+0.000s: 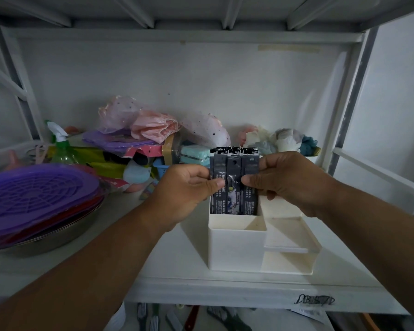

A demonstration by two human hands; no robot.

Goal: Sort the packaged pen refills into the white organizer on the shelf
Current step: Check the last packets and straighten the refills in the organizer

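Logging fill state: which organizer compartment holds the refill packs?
The tall rear-left compartment holds the refill packs upright; the front-left compartment and right trays look empty.

refills [234, 185] in organizer [237, 249] (rear compartment), bowl [46, 240] left

One head-worn view, close, facing forward and slightly down into a dim, perhaps underexposed shelf [201, 286] bay

You're seeing a dim, bluish, soft-lit view; the shelf [225, 286] frame bows at the edges, corners darkest.
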